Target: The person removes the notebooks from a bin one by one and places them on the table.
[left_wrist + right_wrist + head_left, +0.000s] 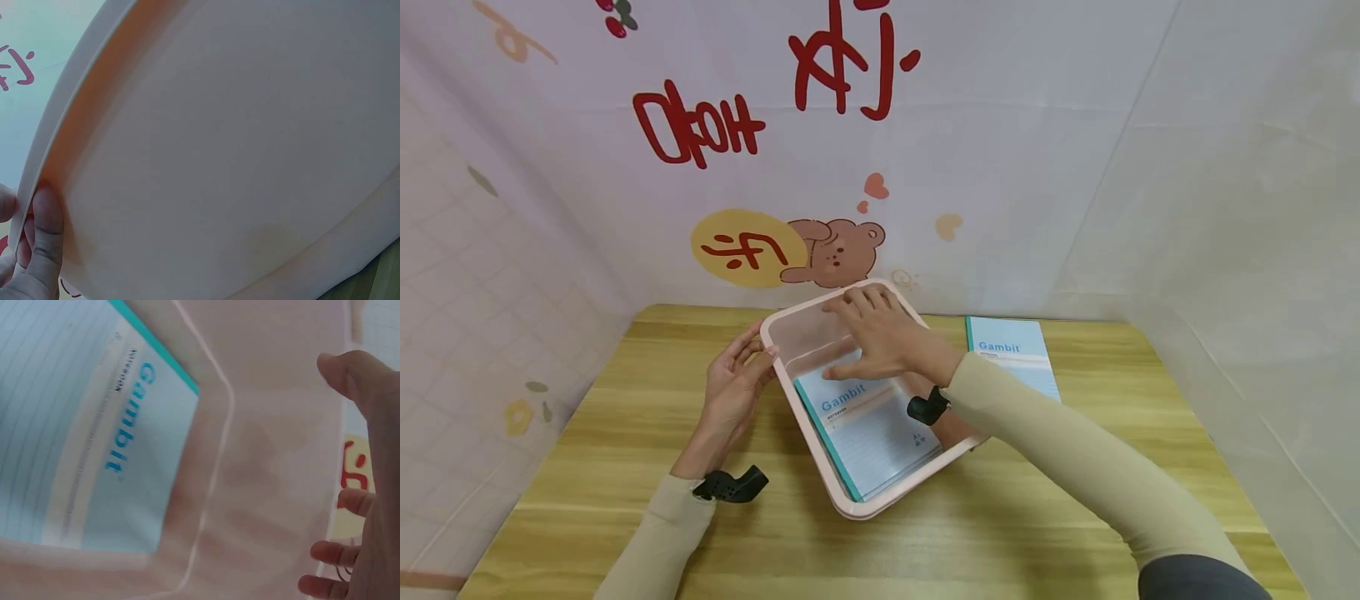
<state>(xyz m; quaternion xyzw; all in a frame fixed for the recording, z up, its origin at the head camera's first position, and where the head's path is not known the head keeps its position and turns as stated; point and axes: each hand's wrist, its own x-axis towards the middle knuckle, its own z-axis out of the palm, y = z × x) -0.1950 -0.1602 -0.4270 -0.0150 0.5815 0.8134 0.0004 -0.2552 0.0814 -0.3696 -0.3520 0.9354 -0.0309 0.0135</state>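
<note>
A pale pink plastic bin point(808, 333) is tilted over the table, and a light blue Gambit notebook point(880, 442) with a green spine lies inside it. My left hand point(733, 383) grips the bin's left rim near the far corner; in the left wrist view its fingers point(47, 237) pinch the rim from beneath. Over the bin's far part my right hand point(883, 337) is spread, thumb apart and fingers near the far wall, holding nothing. The right wrist view has that hand point(384, 462) beside the bin's wall, clear of the notebook point(94, 444); whether it touches the rim I cannot tell.
A second Gambit notebook point(1011, 333) lies on the wooden table point(1097, 467) right of the bin, partly hidden by my right forearm. A white printed cloth point(1000, 150) hangs behind the table, close to the bin's far corner, and pale cloth also flanks both sides.
</note>
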